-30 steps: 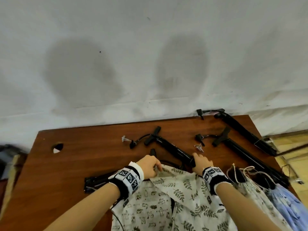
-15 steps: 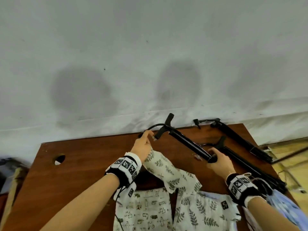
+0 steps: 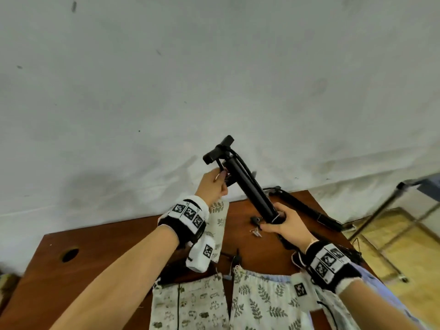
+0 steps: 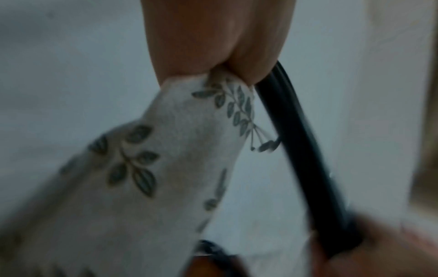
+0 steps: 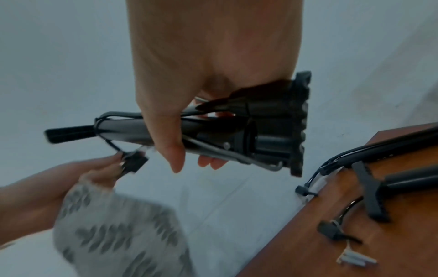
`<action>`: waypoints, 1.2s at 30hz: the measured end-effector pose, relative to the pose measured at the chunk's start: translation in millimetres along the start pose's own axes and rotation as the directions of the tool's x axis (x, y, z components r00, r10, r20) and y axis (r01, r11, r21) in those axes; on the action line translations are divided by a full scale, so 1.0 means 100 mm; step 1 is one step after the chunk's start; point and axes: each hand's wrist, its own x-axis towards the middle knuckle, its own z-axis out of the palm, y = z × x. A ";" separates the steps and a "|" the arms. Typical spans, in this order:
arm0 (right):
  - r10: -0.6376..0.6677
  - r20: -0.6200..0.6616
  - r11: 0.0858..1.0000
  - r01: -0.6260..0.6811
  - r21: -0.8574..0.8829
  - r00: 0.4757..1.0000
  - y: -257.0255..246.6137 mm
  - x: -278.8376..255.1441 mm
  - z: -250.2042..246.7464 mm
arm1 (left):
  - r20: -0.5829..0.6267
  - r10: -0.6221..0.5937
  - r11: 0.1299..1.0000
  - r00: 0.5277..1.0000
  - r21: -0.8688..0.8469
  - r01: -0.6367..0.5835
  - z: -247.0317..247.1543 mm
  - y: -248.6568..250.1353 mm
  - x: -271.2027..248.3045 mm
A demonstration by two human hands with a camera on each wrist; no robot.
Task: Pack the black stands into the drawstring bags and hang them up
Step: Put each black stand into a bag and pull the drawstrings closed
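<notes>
Head view: the right hand [image 3: 284, 226] grasps the lower end of a black stand [image 3: 247, 186], which is lifted off the wooden table [image 3: 114, 244] and tilts up and to the left, its crossbar end highest. The left hand [image 3: 212, 186] is raised beside the stand's upper part and pinches a leaf-print drawstring bag [image 3: 217, 225] together with a thin black cable of the stand — the cloth hangs down from the fingers. On the near edge lie two more printed bags [image 3: 262, 303]; another stand [image 3: 307, 211] lies at the table's far right.

Left wrist view: the fingers [image 4: 213, 46] clamp the bag's [image 4: 151, 168] gathered top edge, the black cable [image 4: 305, 150] running just beside them.

Right wrist view: the right hand [image 5: 208, 78] is wrapped round the stand's shaft [image 5: 213, 135] near its ribbed foot, and two further stands [image 5: 391, 168] rest on the table [image 5: 308, 243] at the right.
</notes>
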 end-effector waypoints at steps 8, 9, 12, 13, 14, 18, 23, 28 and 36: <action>-0.052 -0.109 0.946 0.084 0.312 0.993 -0.35 -0.14 0.20 | 0.409 -0.091 0.996 0.908 0.053 0.076 0.37 0.28 -0.34; -0.065 -0.092 0.944 0.091 0.316 0.994 -0.39 -0.18 0.21 | 0.405 -0.087 0.995 0.910 0.074 0.063 0.43 0.29 -0.36; -0.061 -0.041 0.929 0.072 0.362 0.997 -0.43 -0.27 0.18 | 0.437 -0.096 0.995 0.894 0.057 0.079 0.49 0.35 -0.41; -0.046 -0.045 0.921 0.060 0.385 0.998 -0.42 -0.30 0.15 | 0.469 -0.099 0.995 0.877 0.063 0.078 0.51 0.37 -0.42; -0.019 -0.062 0.914 0.042 0.403 0.998 -0.40 -0.31 0.12 | 0.495 -0.099 0.995 0.863 0.078 0.070 0.54 0.39 -0.44; 0.059 -0.135 0.863 0.018 0.504 0.989 -0.46 -0.36 -0.01 | 0.510 -0.070 0.998 0.858 0.025 0.066 0.69 0.47 -0.52; 0.140 -0.164 0.809 -0.017 0.588 0.977 -0.44 -0.37 -0.22 | 0.668 -0.125 0.986 0.734 0.002 0.167 0.69 0.70 -0.52; 0.173 -0.308 0.865 0.005 0.502 0.935 -0.29 -0.34 -0.37 | 0.514 -0.027 0.877 0.857 0.423 -0.226 0.65 0.76 -0.43; 0.167 -0.083 0.883 -0.112 0.456 0.982 -0.24 -0.49 -0.41 | 0.501 -0.148 0.401 0.852 0.818 -0.412 0.48 0.56 -0.40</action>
